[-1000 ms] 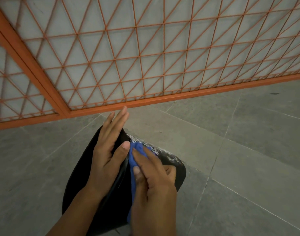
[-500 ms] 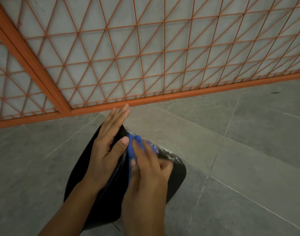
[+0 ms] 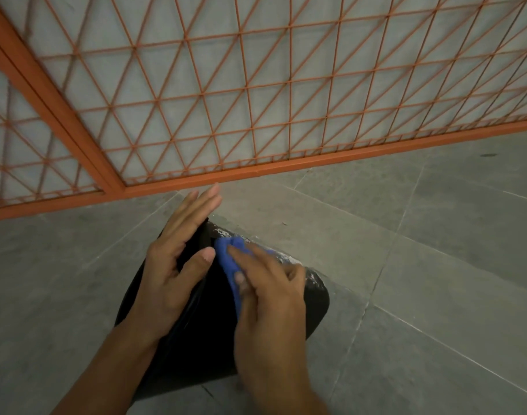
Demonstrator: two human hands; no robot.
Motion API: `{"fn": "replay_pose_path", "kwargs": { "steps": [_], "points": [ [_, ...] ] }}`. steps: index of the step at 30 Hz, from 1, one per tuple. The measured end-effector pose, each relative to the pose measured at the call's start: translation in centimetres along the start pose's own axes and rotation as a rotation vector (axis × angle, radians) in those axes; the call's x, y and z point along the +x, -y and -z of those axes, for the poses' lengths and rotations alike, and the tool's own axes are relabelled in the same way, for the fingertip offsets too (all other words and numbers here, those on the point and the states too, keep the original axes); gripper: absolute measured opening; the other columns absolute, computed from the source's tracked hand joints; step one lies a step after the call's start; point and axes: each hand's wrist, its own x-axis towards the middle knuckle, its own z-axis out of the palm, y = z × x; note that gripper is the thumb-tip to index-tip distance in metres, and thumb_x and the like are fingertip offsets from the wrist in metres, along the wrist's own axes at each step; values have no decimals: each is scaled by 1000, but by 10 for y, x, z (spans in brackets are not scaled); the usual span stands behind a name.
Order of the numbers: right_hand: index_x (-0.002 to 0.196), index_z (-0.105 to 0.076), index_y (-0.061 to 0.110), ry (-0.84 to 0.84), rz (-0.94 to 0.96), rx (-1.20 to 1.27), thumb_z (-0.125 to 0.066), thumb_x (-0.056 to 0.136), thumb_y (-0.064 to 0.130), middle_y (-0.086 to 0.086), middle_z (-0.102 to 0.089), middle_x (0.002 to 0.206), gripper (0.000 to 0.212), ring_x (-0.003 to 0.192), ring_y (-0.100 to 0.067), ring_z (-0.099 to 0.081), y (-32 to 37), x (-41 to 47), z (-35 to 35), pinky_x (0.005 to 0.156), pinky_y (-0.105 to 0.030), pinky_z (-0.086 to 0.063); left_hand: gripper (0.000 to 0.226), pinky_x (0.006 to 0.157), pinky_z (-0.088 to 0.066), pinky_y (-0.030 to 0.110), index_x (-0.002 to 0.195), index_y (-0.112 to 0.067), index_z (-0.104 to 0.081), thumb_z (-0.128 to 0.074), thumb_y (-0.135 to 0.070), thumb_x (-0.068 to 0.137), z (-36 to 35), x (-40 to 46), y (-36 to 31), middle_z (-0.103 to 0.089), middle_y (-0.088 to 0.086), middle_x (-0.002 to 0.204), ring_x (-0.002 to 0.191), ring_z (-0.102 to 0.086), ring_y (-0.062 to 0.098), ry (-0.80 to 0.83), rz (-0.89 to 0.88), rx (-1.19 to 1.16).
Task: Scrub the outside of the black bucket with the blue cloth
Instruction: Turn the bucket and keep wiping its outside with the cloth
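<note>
Nearest, the black bucket point(image 3: 196, 339) lies on its side on the grey tiled floor point(image 3: 420, 295). The left hand point(image 3: 172, 265) rests flat on its wall, fingers point(image 3: 196, 211) straight and reaching past the far edge. Just right of it, the right hand point(image 3: 271, 295) presses the blue cloth point(image 3: 226, 256) against the bucket's outside, fingers lightly curled over it. White suds point(image 3: 286, 259) streak the bucket's right side. Beyond stands an orange lattice gate point(image 3: 256, 100).
</note>
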Motion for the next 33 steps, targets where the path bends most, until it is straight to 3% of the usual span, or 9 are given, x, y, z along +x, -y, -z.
{"fn": "replay_pose_path", "kwargs": {
  "steps": [5, 8, 11, 15, 18, 21, 24, 30, 33],
  "points": [
    [103, -69, 18, -52, 6, -37, -61, 76, 3, -1, -68, 106, 32, 82, -15, -45, -5, -7, 5, 68, -12, -36, 55, 118, -19, 51, 136, -7, -42, -43, -30, 85, -5, 2, 0, -38, 4, 149, 144, -26, 18, -38, -21, -13],
    [106, -67, 19, -42, 63, 35, -55, 79, 11, 1, -66, 109, 31, 85, -13, -46, 7, -15, -2, 77, -11, -38, 54, 117, -19, 53, 136, -11, -41, -42, -31, 86, 0, 3, 3, -39, 3, 148, 144, -26, 20, -48, -1, -17],
    [115, -63, 22, 24, -14, 39, -56, 86, 3, 6, -62, 118, 35, 89, -17, -43, -7, -1, -1, 82, -8, -30, 57, 118, -19, 52, 137, -10, -40, -43, -32, 85, 1, 4, 3, -40, 4, 148, 144, -27, 22, -56, 28, -25],
    [111, -65, 18, -98, -12, 1, -55, 84, 4, 0, -64, 114, 33, 87, -17, -46, -3, -15, -2, 83, -6, -29, 60, 118, -18, 51, 136, -7, -41, -46, -38, 86, -4, 4, 2, -39, 8, 148, 144, -25, 23, -42, -15, -10],
    [114, -63, 19, -105, 43, 57, -47, 92, 15, 0, -63, 118, 27, 97, -18, -46, 0, -12, -9, 87, -13, -34, 54, 117, -20, 55, 136, -13, -40, -43, -31, 86, -3, 5, 3, -40, 8, 148, 144, -27, 26, -51, -5, -17],
    [116, -62, 14, -133, -28, 21, -51, 86, 4, -1, -60, 122, 34, 112, -30, -50, -10, -2, -12, 98, -24, -32, 57, 117, -20, 53, 136, -10, -40, -46, -36, 86, -6, 8, 1, -40, 8, 147, 144, -27, 25, -58, 11, -16],
    [127, -51, 18, -152, 46, -6, -47, 87, 6, 0, -53, 132, 42, 127, -26, -44, -3, -20, -18, 106, -34, -32, 56, 117, -20, 52, 136, -10, -39, -44, -33, 85, -5, 8, 3, -40, 7, 147, 144, -27, 25, -37, -19, -22],
    [117, -60, 8, -237, 101, 78, -54, 86, 2, -5, -58, 123, 32, 118, -23, -53, -20, -13, -15, 97, -40, -45, 56, 118, -21, 51, 136, -13, -39, -44, -32, 83, -3, 10, 5, -42, 5, 146, 143, -29, 23, -65, 26, -40],
    [123, -55, 15, -224, 153, 34, -55, 85, 9, -1, -52, 132, 38, 124, -23, -48, -9, -36, -18, 96, -39, -47, 55, 118, -20, 51, 134, -14, -40, -44, -31, 82, -2, 10, 7, -43, 6, 144, 142, -30, 25, -68, 1, -51]
  ]
}}
